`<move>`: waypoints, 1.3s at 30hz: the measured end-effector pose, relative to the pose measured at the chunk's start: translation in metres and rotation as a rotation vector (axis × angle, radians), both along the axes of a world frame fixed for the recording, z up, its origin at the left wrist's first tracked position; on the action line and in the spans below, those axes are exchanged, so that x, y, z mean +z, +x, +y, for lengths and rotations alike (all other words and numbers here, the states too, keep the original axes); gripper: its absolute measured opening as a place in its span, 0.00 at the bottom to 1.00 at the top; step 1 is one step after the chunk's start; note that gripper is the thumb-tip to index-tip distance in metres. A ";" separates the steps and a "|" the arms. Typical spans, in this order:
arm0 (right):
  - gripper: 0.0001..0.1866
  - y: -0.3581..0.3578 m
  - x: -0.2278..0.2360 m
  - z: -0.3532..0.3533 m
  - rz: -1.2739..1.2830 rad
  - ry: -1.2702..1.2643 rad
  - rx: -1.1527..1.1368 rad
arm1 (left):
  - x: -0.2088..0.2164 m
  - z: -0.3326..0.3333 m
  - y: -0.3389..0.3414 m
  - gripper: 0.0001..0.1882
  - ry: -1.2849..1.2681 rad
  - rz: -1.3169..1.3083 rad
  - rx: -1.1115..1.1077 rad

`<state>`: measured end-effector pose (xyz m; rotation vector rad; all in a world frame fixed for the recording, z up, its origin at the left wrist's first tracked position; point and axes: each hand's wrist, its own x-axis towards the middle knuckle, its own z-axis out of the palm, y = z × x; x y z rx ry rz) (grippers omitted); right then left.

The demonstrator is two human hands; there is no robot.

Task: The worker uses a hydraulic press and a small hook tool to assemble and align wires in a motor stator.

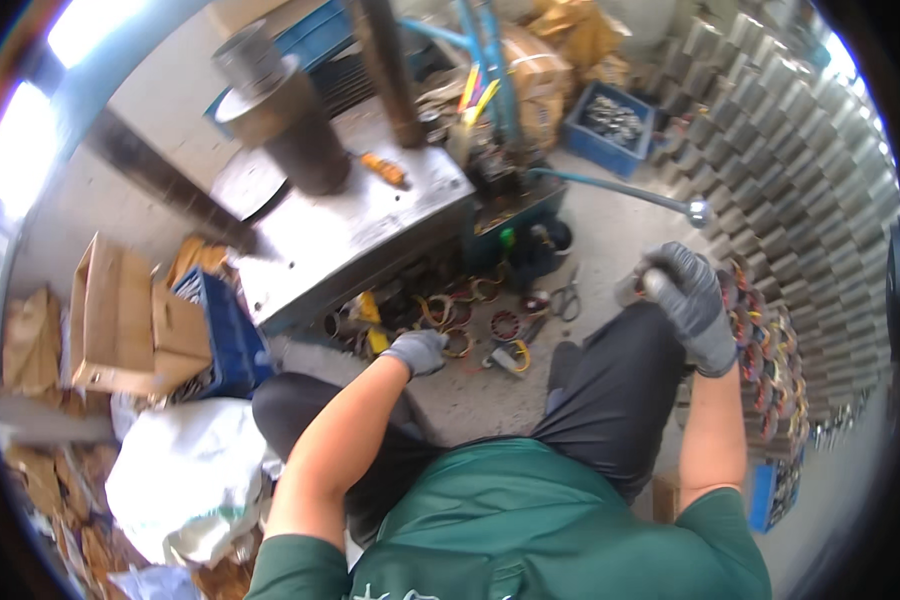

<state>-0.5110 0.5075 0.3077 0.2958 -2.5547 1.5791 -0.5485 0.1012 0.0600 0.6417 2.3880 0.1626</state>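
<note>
I sit over a concrete floor in front of a grey press machine (350, 225). My left hand (417, 350), in a grey glove, reaches down among copper-wound stator rings (505, 324) lying on the floor under the machine's table; whether it grips one I cannot tell. My right hand (688, 296), also gloved, is closed around a shiny metal cylinder (638, 284) held above my right knee. Beside that hand stands a stack of wound stators (765, 350).
A long lever with a ball knob (698, 211) sticks out from the machine toward my right hand. Scissors (567, 299) lie on the floor. Blue crates (225, 340), cardboard boxes (120, 315) and a white sack (185, 475) stand at left. Rows of metal cylinders (800, 160) fill the right.
</note>
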 end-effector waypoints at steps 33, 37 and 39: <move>0.18 -0.123 -0.106 -0.166 0.018 0.715 0.777 | -0.133 0.015 -0.034 0.27 0.069 0.111 0.685; 0.19 -0.122 -0.092 -0.190 -0.043 0.819 0.858 | -0.151 -0.018 -0.003 0.32 -0.010 0.248 0.456; 0.18 -0.124 -0.100 -0.185 -0.046 0.868 0.806 | -0.149 -0.004 -0.006 0.29 -0.107 0.101 0.567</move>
